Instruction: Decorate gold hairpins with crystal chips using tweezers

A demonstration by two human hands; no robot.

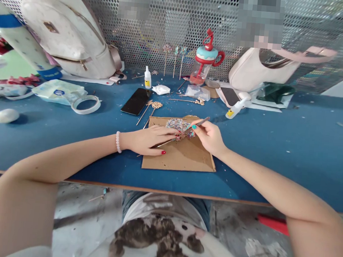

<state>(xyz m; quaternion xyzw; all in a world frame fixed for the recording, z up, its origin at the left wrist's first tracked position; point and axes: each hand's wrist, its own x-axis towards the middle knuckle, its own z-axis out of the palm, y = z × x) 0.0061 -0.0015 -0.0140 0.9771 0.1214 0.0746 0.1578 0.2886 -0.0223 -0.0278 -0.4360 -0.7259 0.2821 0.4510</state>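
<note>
My right hand (209, 136) pinches a slim metal tool that looks like tweezers (202, 121), its lower end angled down toward a pile of small multicoloured beads (176, 123). The beads lie on a piece of brown cardboard (179, 159) in front of me. My left hand (146, 138) rests flat on the cardboard's left side, fingers stretched toward the beads and thumb apart. Beneath its fingers runs a thin stick (165, 143). At the stick's upper end, by my fingertips, is a small bead-covered piece (182, 136), partly hidden by both hands.
Behind the cardboard are wooden sticks with cut-out heads (156, 104), a black phone (136, 101), and glue bottles (147, 77) (235, 109). Decorated sticks (175, 57) stand near a red-lidded cup (204, 63). White tape (86, 105) and a backpack (66, 27) are left, a handbag (245, 71) right.
</note>
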